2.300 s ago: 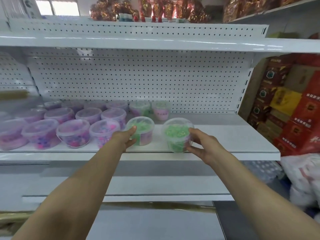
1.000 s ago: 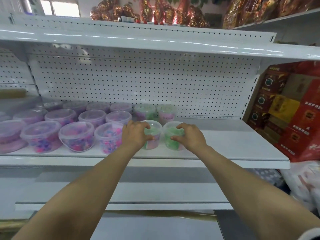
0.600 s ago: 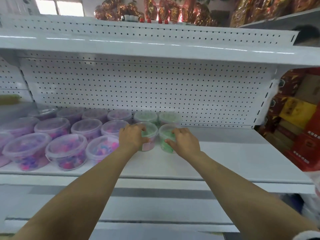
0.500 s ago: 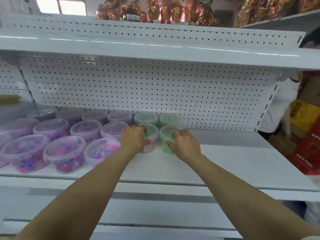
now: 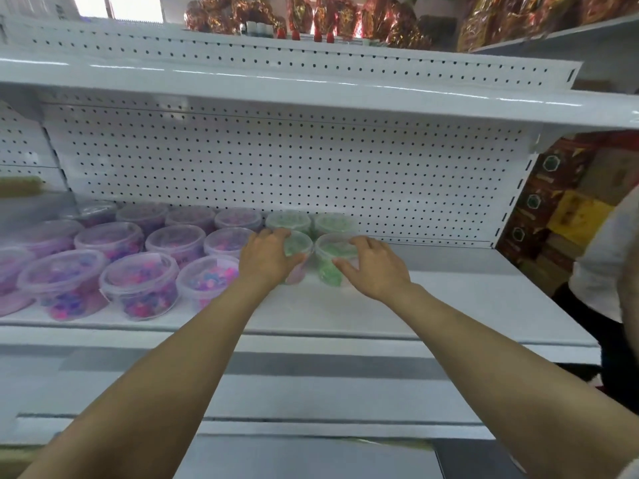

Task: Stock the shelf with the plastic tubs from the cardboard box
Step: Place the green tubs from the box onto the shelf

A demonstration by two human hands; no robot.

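Observation:
Two clear plastic tubs with green filling stand side by side on the white shelf [image 5: 449,299], in the second row from the back. My left hand [image 5: 266,259] grips the left green tub [image 5: 298,244], thumb across its front. My right hand [image 5: 375,267] holds the right green tub [image 5: 328,248], fingers over the lid and thumb on its side. Two more green tubs [image 5: 288,220] sit right behind them against the pegboard. The cardboard box is out of view.
Several tubs with pink and purple filling [image 5: 138,285] fill the shelf's left half in rows. Another shelf board [image 5: 311,98] hangs close overhead. A person in a white top [image 5: 601,267] stands at the right, by stacked red and yellow boxes [image 5: 567,209].
Both hands have pushed the two green tubs back from the shelf's front edge until they stand just before the rear green tubs. A person has come into view at the right.

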